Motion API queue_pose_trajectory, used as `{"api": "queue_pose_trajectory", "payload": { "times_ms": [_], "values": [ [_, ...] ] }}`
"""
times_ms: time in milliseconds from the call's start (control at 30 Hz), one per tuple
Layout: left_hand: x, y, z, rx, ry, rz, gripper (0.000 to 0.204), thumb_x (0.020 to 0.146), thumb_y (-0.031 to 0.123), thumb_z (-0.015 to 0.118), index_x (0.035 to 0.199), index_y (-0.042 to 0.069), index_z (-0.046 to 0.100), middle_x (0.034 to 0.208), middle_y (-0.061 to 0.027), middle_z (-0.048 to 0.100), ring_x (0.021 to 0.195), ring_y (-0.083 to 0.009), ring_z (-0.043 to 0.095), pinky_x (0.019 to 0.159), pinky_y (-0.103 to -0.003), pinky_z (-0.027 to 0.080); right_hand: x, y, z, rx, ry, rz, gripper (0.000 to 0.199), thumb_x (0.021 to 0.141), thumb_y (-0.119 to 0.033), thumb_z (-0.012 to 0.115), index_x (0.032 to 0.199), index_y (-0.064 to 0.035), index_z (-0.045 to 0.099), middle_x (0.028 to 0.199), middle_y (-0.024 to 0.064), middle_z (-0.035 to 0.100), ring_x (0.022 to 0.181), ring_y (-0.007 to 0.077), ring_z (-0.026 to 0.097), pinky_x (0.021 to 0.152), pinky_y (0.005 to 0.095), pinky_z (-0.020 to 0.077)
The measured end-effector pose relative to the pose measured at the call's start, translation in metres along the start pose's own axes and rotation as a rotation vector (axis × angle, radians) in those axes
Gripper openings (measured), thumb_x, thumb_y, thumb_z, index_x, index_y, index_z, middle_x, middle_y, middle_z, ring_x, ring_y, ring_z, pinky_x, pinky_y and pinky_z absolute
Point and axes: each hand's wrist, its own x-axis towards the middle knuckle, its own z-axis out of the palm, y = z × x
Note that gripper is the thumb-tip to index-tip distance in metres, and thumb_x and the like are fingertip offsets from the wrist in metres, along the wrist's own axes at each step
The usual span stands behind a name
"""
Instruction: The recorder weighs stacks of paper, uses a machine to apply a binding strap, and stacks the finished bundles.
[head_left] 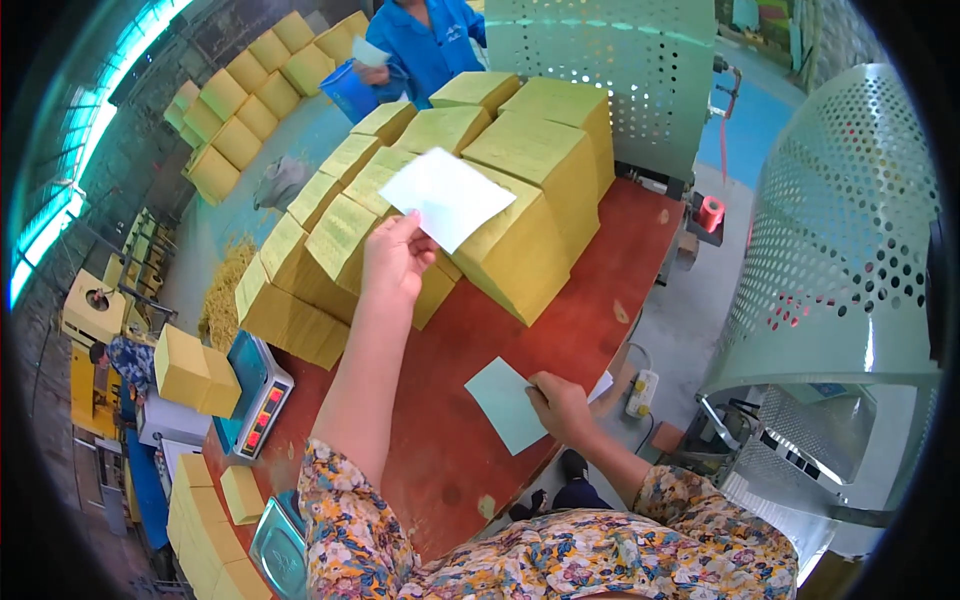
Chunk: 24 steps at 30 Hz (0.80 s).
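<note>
My left hand (395, 262) is raised over the red table (440, 440) and pinches a white paper sheet (446, 196) by its lower corner, holding it above the yellow paper stacks (520, 200). My right hand (560, 405) rests at the table's right edge with its fingers on a pale blue-green sheet (505, 403) that lies flat on the red surface. A further white sheet edge (601, 385) shows just beyond that hand.
Several yellow stacks cover the table's far half. A blue-topped scale (252, 395) stands at the left edge beside a yellow block (193, 370). Perforated green machine housings (840, 230) stand right. A person in blue (425, 45) works behind. More yellow stacks (235, 105) lie on the floor.
</note>
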Motion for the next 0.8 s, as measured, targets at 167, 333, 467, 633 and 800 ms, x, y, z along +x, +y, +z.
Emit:
{"api": "queue_pose_trajectory", "payload": {
  "times_ms": [167, 333, 467, 633, 800],
  "values": [
    [0.012, -0.016, 0.009, 0.238, 0.086, -0.078, 0.02, 0.09, 0.017, 0.061, 0.073, 0.01, 0.053, 0.061, -0.0018, 0.056, 0.048, -0.01, 0.05, 0.043, -0.022, 0.036, 0.0, 0.004, -0.009, 0.021, -0.001, -0.013, 0.009, 0.086, -0.01, 0.062, 0.09, -0.0033, 0.059, 0.08, 0.0142, 0.065, 0.074, 0.0325, 0.065, 0.064, 0.0404, 0.0522],
    [0.006, -0.011, 0.012, 0.307, 0.087, -0.127, 0.023, 0.089, 0.018, 0.063, 0.069, 0.013, 0.051, 0.058, -0.0001, 0.053, 0.046, -0.0084, 0.046, 0.041, -0.021, 0.032, -0.001, 0.009, -0.004, -0.025, 0.026, -0.108, 0.007, 0.085, -0.01, 0.063, 0.088, -0.0055, 0.058, 0.076, 0.012, 0.063, 0.068, 0.0306, 0.064, 0.059, 0.0406, 0.0511],
    [0.003, -0.008, 0.021, 0.34, 0.049, -0.117, 0.025, 0.089, 0.017, 0.061, 0.068, 0.012, 0.049, 0.056, -0.0002, 0.051, 0.042, -0.0076, 0.043, 0.038, -0.02, 0.029, 0.0, 0.006, -0.005, -0.035, 0.035, -0.125, 0.007, 0.084, -0.01, 0.063, 0.087, -0.0059, 0.058, 0.075, 0.0116, 0.062, 0.066, 0.03, 0.064, 0.057, 0.0403, 0.0504],
    [0.003, -0.01, 0.021, 0.377, 0.071, -0.117, 0.026, 0.09, 0.018, 0.06, 0.068, 0.012, 0.049, 0.056, -0.0001, 0.05, 0.041, -0.0067, 0.041, 0.037, -0.021, 0.028, 0.0, 0.005, -0.005, 0.015, 0.029, -0.115, 0.009, 0.081, -0.007, 0.065, 0.087, -0.0044, 0.059, 0.076, 0.0136, 0.063, 0.07, 0.0321, 0.064, 0.059, 0.0402, 0.0504],
    [-0.001, -0.011, 0.023, 0.393, 0.088, -0.108, 0.026, 0.09, 0.019, 0.06, 0.068, 0.012, 0.049, 0.054, 0.0001, 0.05, 0.04, -0.0062, 0.04, 0.036, -0.021, 0.027, 0.0, 0.005, -0.005, 0.016, 0.042, -0.12, 0.009, 0.082, -0.006, 0.065, 0.086, -0.0047, 0.058, 0.076, 0.0128, 0.062, 0.068, 0.0319, 0.064, 0.058, 0.0401, 0.0505]
  ]
}}
